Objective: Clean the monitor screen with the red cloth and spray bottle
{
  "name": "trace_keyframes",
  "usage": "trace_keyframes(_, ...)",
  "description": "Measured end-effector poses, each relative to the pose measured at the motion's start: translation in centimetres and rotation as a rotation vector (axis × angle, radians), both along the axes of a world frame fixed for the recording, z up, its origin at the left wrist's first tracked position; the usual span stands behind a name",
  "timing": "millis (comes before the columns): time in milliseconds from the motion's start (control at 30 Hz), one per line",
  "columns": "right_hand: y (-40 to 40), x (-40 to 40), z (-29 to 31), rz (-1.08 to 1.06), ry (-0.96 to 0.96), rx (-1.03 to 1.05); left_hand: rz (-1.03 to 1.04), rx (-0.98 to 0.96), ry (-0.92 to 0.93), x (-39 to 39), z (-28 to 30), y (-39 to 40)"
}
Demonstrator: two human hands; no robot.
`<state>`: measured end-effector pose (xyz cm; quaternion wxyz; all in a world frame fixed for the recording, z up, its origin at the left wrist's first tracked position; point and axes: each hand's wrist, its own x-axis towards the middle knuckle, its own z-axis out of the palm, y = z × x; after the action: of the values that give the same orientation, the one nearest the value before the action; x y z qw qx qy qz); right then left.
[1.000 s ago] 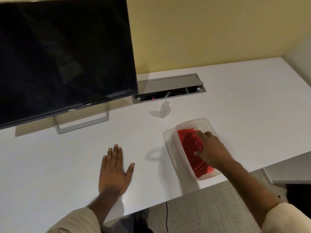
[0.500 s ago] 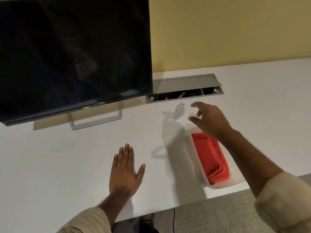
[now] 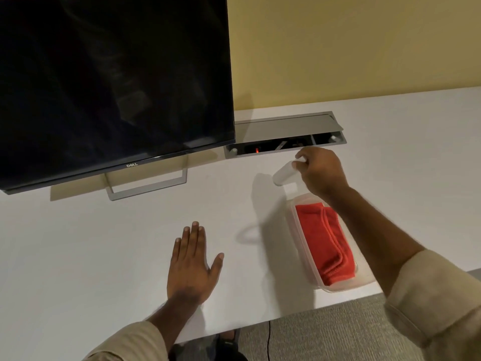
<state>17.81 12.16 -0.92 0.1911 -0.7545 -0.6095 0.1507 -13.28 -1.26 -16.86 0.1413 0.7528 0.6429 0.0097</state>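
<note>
Above the desk [image 3: 104, 256] — right hand [image 3: 321, 171] grips tilted spray bottle [image 3: 283, 174].

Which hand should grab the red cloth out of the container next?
Left. The right hand already grips the spray bottle, while the left hand rests flat and free on the desk, probably within reach of the red cloth.

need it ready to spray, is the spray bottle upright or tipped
Tipped: the spray bottle is gripped near its top by the right hand, base swung left, off the desk.
</note>
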Motion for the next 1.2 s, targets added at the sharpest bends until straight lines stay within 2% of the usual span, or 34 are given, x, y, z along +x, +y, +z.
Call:
trace_keyframes(200,-4.6,4.0,5.0,-0.043,-0.008,0.180,-0.002,-0.008,0.006,0.1,0.1,0.0)
trace_keyframes(400,-8.7,6.6,7.4,-0.036,-0.122,0.196,-0.001,-0.016,-0.008,0.1,0.2,0.0)
trace_keyframes(567,-10.2,7.2,5.9,-0.080,-0.111,0.113,-0.004,-0.016,0.025,0.1,0.1,0.1)
trace_keyframes(733,-10.4,5.7,2.4,-0.027,-0.267,0.096,-0.005,-0.015,-0.003,0.1,0.2,0.1)
trace_keyframes(933,-9.6,5.1,-1.0,-0.041,-0.304,0.004,-0.004,-0.021,0.015,0.2,0.3,0.1)
trace_keyframes(1200,-7.1,6.8,-1.5,-0.164,-0.184,-0.023,-0.004,-0.021,-0.001,0.2,0.5,0.1)
